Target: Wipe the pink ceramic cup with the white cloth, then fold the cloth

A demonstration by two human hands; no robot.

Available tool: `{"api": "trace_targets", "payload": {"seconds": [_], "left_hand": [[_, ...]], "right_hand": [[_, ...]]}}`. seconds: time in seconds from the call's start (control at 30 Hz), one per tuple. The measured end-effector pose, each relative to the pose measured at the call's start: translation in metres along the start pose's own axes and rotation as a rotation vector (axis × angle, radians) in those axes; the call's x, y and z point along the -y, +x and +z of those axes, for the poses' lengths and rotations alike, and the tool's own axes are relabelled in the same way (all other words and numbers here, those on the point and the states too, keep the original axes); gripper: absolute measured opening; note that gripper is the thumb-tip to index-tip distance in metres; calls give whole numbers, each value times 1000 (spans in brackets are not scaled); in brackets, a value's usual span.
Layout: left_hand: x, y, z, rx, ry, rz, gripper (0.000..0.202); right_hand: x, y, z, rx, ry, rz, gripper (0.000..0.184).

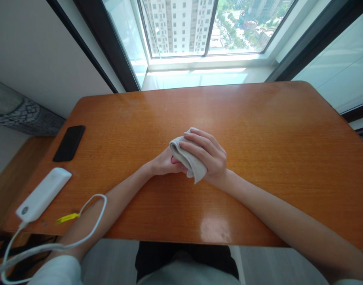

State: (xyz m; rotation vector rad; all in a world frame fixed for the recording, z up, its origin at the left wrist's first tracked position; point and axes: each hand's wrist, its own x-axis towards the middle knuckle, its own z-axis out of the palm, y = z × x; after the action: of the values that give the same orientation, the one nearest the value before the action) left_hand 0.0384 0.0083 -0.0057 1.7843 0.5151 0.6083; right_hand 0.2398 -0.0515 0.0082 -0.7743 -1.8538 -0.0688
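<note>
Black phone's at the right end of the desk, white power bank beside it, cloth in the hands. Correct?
No: the head view shows the black phone at the wooden desk's left end, not the right. The rest stands.

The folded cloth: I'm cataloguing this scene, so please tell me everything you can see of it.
The folded cloth is a pale off-white piece of soft, thick-looking fabric, doubled over into a rounded bundle, with a loose corner pointing down the view. The right hand wraps its fingers over the top, and the left hand meets its left end. It sits over the middle of the orange wooden table; whether it touches the surface cannot be told.
</note>
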Motion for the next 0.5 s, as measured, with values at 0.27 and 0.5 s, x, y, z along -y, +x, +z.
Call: {"api": "trace_targets", "payload": {"seconds": [0.27, 0.5], "left_hand": [[8, -2, 0, -46, -66, 72, 81], [11, -2, -1, -76, -92, 44, 98]], "right_hand": [[1, 7, -3, -5, 251, 285, 47], [-3, 8, 0, -15, 423, 520, 36]]}}
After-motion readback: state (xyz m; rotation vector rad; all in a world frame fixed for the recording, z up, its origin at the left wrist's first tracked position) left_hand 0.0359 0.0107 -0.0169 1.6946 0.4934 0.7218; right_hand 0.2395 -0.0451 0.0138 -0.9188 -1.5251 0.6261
